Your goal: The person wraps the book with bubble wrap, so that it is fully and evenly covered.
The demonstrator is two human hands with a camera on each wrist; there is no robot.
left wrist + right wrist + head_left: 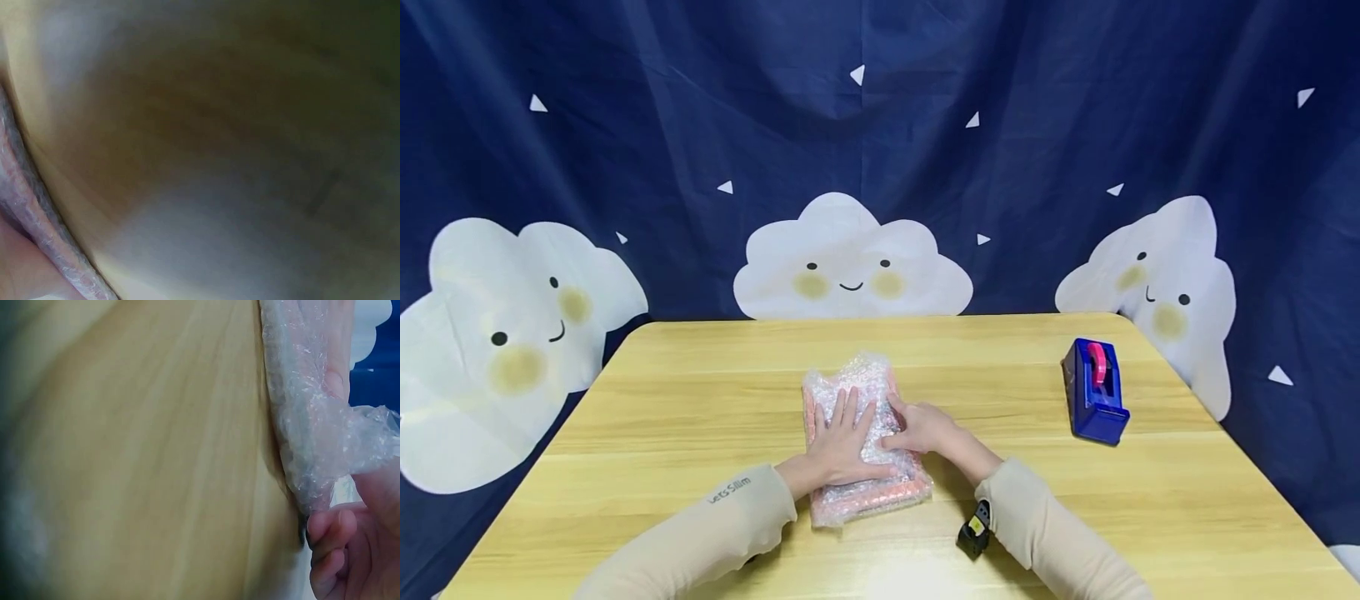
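Observation:
A flat rectangular thing with a pink border lies on the table in clear bubble wrap (868, 502). My left hand (842, 446) presses on top of it, fingers straight and spread. At its right side my right hand (925, 427) holds the edge of the wrap, thumb and index finger apart over the top. In the right wrist view, a loose flap of bubble wrap (369, 440) sticks out by the thumb, and the other fingers (334, 534) curl at the package's edge. The left wrist view shows only a strip of the wrapped edge (37, 212); much of it is blurred.
A blue tape dispenser (1093, 417) with a pink roll (1097, 364) stands at the right of the wooden table (700, 400). A black wrist camera (976, 531) sits by the right cuff. Behind the table hangs a dark blue curtain (910, 158) with white clouds.

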